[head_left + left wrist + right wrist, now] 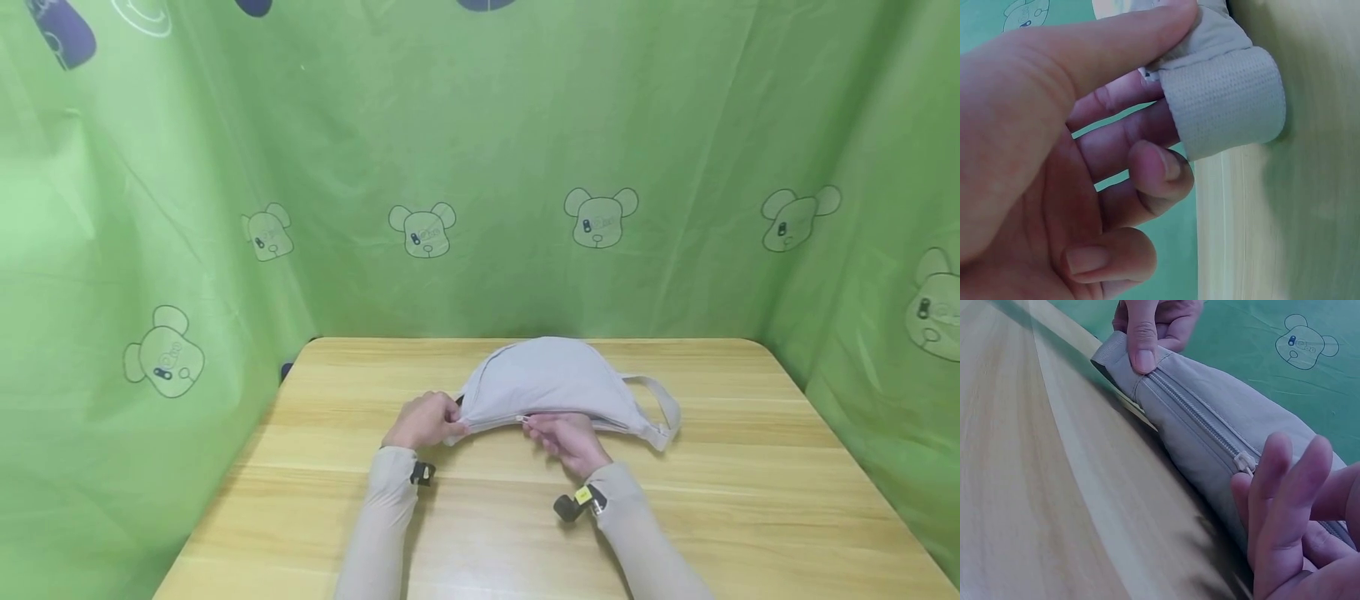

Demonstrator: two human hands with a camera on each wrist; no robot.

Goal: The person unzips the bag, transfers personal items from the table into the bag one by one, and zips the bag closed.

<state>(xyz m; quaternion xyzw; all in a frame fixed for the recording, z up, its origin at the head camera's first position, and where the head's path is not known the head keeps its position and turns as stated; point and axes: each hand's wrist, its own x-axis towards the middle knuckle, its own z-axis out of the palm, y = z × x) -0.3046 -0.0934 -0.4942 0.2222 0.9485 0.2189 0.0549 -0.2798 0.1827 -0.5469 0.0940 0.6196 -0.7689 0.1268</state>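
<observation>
A pale grey crescent-shaped waist bag [547, 375] lies on the wooden table, its zipper edge facing me. With thumb and fingers, my left hand [427, 419] pinches the bag's left end, beside a webbing strap loop [1229, 103]. My right hand [570, 437] pinches the pull of the zipper slider [1245, 461] near the middle of that edge. Between the left thumb and the slider, the zipper teeth [1194, 412] run in a joined line. Right of the slider a dark gap shows along the edge, partly hidden behind the right hand.
A strap [660, 400] loops out from the bag's right end onto the wooden table [480, 533]. Green curtains [510, 125] printed with bear heads hang behind the table and on both sides.
</observation>
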